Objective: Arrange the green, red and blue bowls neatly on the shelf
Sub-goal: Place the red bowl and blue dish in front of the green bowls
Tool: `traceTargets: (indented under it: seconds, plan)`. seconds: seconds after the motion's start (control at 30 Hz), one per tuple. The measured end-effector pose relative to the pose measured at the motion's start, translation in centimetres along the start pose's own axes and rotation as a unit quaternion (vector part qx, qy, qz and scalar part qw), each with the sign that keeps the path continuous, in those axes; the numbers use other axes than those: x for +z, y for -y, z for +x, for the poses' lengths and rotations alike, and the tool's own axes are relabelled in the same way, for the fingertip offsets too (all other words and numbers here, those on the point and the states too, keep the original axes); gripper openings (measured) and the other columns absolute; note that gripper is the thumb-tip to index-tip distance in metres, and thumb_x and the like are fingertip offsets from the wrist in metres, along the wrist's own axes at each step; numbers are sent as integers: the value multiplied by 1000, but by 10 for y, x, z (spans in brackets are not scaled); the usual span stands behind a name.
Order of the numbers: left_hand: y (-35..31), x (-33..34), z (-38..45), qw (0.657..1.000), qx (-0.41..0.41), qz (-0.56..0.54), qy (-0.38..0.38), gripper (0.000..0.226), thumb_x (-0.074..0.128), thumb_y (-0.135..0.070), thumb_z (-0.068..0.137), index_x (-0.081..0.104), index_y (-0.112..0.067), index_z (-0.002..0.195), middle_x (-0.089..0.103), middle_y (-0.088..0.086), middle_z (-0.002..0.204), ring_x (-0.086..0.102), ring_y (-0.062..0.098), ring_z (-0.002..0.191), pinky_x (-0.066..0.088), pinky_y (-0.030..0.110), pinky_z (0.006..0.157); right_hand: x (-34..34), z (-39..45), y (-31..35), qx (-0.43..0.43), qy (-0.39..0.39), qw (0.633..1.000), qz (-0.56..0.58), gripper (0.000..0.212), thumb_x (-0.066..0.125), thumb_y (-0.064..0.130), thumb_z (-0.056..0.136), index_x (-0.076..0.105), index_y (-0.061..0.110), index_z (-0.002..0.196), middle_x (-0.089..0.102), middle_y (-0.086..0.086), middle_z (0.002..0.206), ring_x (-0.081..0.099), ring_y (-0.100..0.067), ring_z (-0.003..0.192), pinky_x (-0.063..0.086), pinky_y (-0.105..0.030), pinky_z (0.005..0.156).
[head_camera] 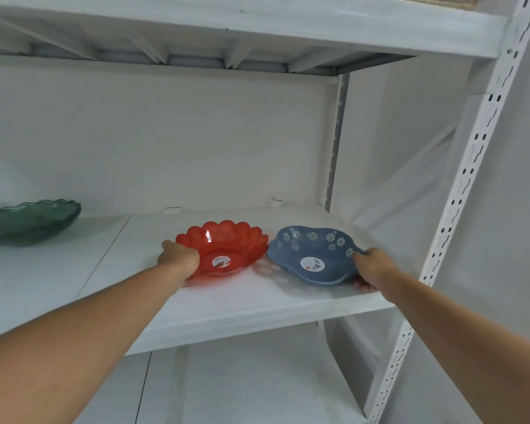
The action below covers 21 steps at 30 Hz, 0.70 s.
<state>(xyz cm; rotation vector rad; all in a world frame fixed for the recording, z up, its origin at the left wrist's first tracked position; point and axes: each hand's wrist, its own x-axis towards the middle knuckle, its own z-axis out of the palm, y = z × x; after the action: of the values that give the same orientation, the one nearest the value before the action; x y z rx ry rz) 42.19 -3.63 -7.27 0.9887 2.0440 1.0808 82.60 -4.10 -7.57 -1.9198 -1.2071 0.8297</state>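
A clear red bowl [230,246] with a scalloped rim rests on the white shelf [242,304], and my left hand [179,260] grips its near-left edge. Right beside it, rims nearly touching, lies a blue bowl [309,255] with white daisy prints; my right hand [372,267] holds its right rim, thumb on top and fingers underneath. A translucent green bowl [31,221] with a wavy rim stands alone at the far left of the same shelf, partly cut off by the frame edge.
Another white shelf board [257,22] hangs overhead. A perforated white upright [459,209] stands at the right front corner, and a grey rear post [334,148] is behind the blue bowl. A lower shelf [242,387] lies beneath.
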Motion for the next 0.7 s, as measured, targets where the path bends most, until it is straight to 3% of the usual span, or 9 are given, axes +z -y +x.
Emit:
traceTargets:
  seconds: [0.13, 0.17, 0.23, 0.3, 0.43, 0.57, 0.7]
  plan:
    - [2, -12, 2, 995, -9, -97, 34, 33, 52, -7, 100, 53, 3, 132, 67, 27, 123, 76, 40, 82, 66, 45, 68, 4, -1, 4, 21, 8, 997, 67, 31, 44, 5, 104, 62, -13, 121, 62, -21, 77, 58, -24, 37, 51, -27, 37]
    - [1, -17, 3, 994, -1, -105, 32, 31, 50, -5, 100, 55, 5, 129, 68, 28, 121, 76, 41, 80, 67, 47, 70, 3, -2, 6, 18, 6, 996, 82, 31, 41, 2, 104, 62, -14, 120, 62, -21, 74, 59, -25, 38, 52, -28, 39]
    - [-3, -33, 3, 995, 21, -102, 9, 33, 48, -8, 99, 57, 5, 128, 68, 30, 120, 75, 46, 95, 63, 58, 88, 3, -5, 14, -1, -6, 995, 103, 31, 39, 0, 105, 63, -14, 119, 66, -23, 72, 60, -26, 44, 54, -30, 44]
    - [-7, -53, 2, 994, 37, -106, -16, 34, 46, -11, 100, 57, 5, 128, 70, 30, 116, 74, 50, 101, 60, 61, 92, 3, -8, 23, -20, -7, 991, 133, 29, 42, 2, 106, 64, -12, 117, 68, -23, 77, 61, -26, 47, 56, -29, 41]
    - [-6, -99, -6, 988, 49, -142, -46, 25, 46, -11, 104, 61, 2, 120, 73, 27, 107, 78, 46, 79, 65, 59, 77, 23, -9, 44, -54, 30, 983, 173, 23, 47, 7, 107, 64, -7, 114, 70, -27, 88, 64, -27, 49, 57, -29, 43]
    - [23, -158, -14, 980, 43, -175, -89, 17, 52, -10, 104, 67, -4, 110, 74, 19, 108, 74, 33, 75, 63, 36, 50, 70, -17, 63, -69, 93, 976, 184, 16, 55, 9, 105, 66, -3, 106, 73, -24, 84, 68, -28, 54, 60, -32, 47]
    - [66, -227, -23, 973, 21, -190, -129, 20, 53, -6, 102, 69, -5, 115, 76, 17, 111, 77, 34, 83, 63, 34, 54, 121, -46, 86, -79, 145, 968, 190, 14, 57, 5, 104, 68, -2, 98, 73, -14, 62, 68, -22, 44, 58, -29, 42]
